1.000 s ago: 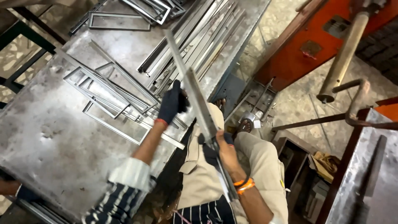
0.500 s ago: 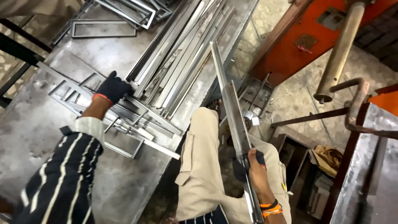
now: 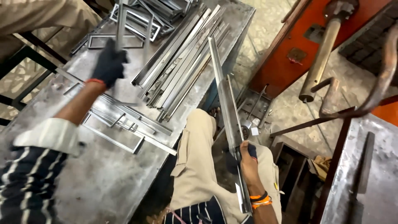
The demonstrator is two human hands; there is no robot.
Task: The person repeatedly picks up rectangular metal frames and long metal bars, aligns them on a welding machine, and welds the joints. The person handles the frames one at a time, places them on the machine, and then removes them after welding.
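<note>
The strip [image 3: 226, 93] is a long, narrow length of grey metal, flat and dull, with a folded edge along one side. It runs from the person's lap up to the table [image 3: 103, 186], and its far end lies at the table's right edge, beside the pile of bars [image 3: 182, 62]. A second, shorter piece seems to lie along its lower half, though the join is hard to make out.

The right hand [image 3: 248, 164] is bare and is closed around the strip's near part, well off the table's right side, above the knees [image 3: 199, 157]. Orange bands [image 3: 261, 199] sit on that wrist. The strip's lowest end passes below the hand along the forearm.

The left hand [image 3: 108, 63] wears a black glove and is over the table's middle, well apart from the strip. It is blurred, so I cannot tell whether it grips anything; an upright thin bar [image 3: 120, 25] shows just above it and may be in its grasp. A white cuff [image 3: 52, 135] and striped sleeve [image 3: 25, 182] cover that arm.

Flat frames [image 3: 124, 124] lie on the table just beside the left forearm, between the hand and the table's near edge. More frames [image 3: 132, 18] are stacked at the table's far end. Another person's tan sleeve [image 3: 37, 14] shows past the table's far left corner. An orange machine [image 3: 290, 37] stands well to the table's right.
</note>
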